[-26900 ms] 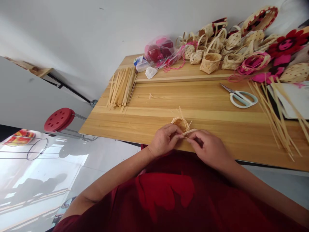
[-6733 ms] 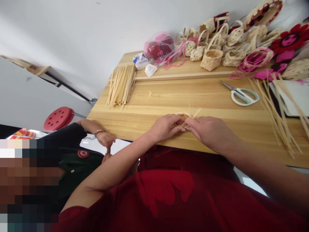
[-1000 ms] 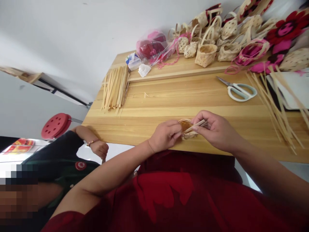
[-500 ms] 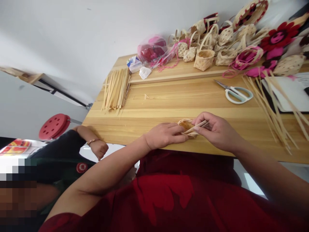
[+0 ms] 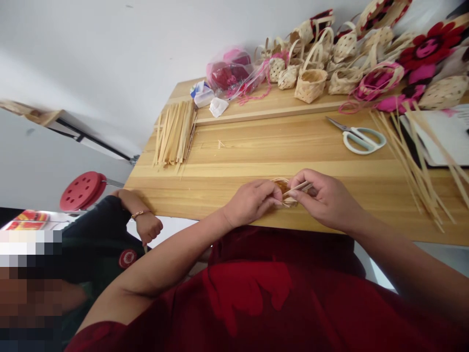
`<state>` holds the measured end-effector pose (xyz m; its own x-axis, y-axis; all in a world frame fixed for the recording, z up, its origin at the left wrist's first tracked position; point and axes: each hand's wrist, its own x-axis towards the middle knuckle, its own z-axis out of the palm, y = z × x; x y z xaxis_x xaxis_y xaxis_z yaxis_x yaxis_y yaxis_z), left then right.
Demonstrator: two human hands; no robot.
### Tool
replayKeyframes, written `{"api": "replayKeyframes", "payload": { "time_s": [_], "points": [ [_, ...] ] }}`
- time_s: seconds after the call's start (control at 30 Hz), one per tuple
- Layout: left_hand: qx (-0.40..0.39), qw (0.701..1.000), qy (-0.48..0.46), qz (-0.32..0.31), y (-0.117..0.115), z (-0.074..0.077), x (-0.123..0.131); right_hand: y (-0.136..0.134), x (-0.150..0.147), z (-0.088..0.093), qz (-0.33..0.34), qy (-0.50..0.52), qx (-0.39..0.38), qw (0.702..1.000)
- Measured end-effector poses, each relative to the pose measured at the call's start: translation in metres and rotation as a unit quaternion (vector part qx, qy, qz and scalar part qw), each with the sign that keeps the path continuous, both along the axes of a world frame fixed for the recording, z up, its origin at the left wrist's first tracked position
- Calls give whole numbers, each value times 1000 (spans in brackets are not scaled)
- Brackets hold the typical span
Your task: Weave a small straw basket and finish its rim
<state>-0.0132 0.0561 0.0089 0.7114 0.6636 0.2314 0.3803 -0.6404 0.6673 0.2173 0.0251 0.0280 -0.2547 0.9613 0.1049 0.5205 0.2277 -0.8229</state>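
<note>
A small woven basket (image 5: 281, 184) rests near the table's front edge, partly hidden by my fingers. On its left side my left hand (image 5: 253, 200) is closed, thumb and fingers pinching at the basket's rim. From the right, my right hand (image 5: 320, 198) pinches thin wooden strips (image 5: 301, 187) that cross over the rim. The strips' ends stick out between thumb and forefinger. How the strips run inside the weave is hidden by the fingers.
White-handled scissors (image 5: 362, 140) lie right of centre, beside loose strips (image 5: 414, 161) and a notebook (image 5: 439, 139). A strip bundle (image 5: 174, 132) lies at left. Finished baskets (image 5: 310, 84) crowd the back. At left are another person's hand (image 5: 149, 227) and a red stool (image 5: 81, 190).
My left hand's fingers have gone from stretched over the rim to a curled pinch. My right hand keeps its hold on the strips. The view has shifted slightly.
</note>
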Motion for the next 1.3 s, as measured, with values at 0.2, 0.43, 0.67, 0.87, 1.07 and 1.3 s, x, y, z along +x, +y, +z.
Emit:
{"api": "replayKeyframes", "payload": {
  "time_s": [0.2, 0.43, 0.67, 0.87, 1.07, 1.3],
  "points": [
    [25, 998, 7, 64, -15, 5, 6, -1, -3, -1, -15, 10, 16, 1000],
    [34, 991, 29, 128, -25, 5, 14, -1, -5, -2, -25, 33, 3, 999],
    [32, 979, 75, 188, -31, 12, 23, -3, -9, -4, -42, 55, 7, 998],
    [-47, 985, 35, 162, -29, 22, 17, -3, -11, -6, -61, 56, 16, 996],
    [-137, 972, -39, 186, -24, 17, 12, -3, -13, -6, -78, 40, 25, 996],
    [-186, 967, 11, 175, -8, 25, 21, -4, -17, -1, -71, 33, 50, 996]
  ]
}}
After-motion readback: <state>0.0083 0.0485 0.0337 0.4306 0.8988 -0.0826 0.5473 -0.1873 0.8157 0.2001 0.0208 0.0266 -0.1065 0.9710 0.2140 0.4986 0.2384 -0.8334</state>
